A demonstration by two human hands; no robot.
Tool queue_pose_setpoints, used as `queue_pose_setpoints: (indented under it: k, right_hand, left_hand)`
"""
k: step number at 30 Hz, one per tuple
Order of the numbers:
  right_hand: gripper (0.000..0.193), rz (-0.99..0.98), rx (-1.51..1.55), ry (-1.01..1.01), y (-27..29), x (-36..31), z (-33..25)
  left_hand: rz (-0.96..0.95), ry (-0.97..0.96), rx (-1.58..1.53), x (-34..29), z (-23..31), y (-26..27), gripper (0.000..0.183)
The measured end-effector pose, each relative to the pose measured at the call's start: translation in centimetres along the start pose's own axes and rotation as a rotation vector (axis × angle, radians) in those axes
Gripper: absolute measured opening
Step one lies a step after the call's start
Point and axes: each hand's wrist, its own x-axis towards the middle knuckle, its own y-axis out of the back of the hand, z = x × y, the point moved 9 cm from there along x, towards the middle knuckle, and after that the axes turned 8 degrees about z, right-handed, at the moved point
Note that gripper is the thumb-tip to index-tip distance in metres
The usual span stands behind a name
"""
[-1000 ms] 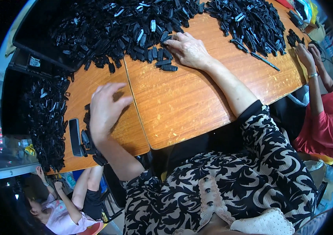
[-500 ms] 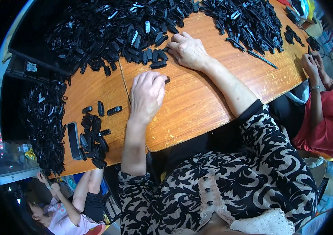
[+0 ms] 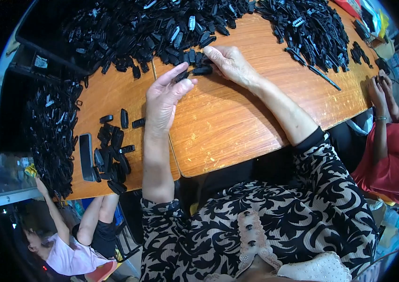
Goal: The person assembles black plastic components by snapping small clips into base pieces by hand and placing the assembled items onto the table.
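My left hand is raised over the table with its palm turned partly up. Between its thumb and fingers it holds a small oblong black plastic piece. My right hand is just to the right, its thumb and fingers bent together; what is between them, if anything, is hidden. Close to its fingertips lies another black oblong piece, at the near edge of a large heap of similar black pieces.
A second heap of slim black parts lies back right, with a pen-like stick beside it. At left are a phone, a small pile of black pieces and a dark heap. People sit at both sides.
My left hand has turned from knuckles up to palm partly up, lifting the black piece. My right hand has drawn its fingers in near the heap. The whole view has shifted slightly.
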Motion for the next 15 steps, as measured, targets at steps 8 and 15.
queue_pose_setpoints:
  k: [8, 15]
  right_hand:
    - [0.014, -0.339, 0.496, -0.133, -3.1, -2.0, -1.4]
    - [0.023, -0.450, 0.216, -0.084, -3.1, -2.2, -0.9]
  left_hand:
    - [-0.010, -0.065, 0.601, 0.2, -1.6, 0.2, 0.032]
    - [-0.041, -0.170, 0.707, 0.0, -1.3, -0.2, 0.029]
